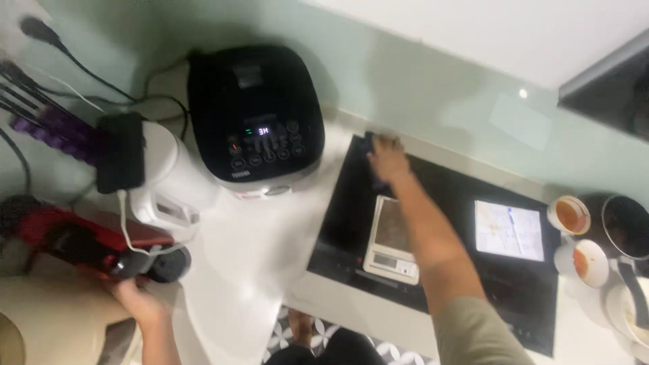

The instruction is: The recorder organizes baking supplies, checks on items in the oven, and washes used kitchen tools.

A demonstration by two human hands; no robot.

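White counter w/ cooker, kettle, hob

A home kitchen: rice cooker, kettle, black cooktop on a counter.

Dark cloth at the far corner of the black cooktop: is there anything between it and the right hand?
No. The right hand lies directly on the dark cloth at the far left corner of the cooktop. The kitchen scale sits nearer, beside the forearm, not between them.
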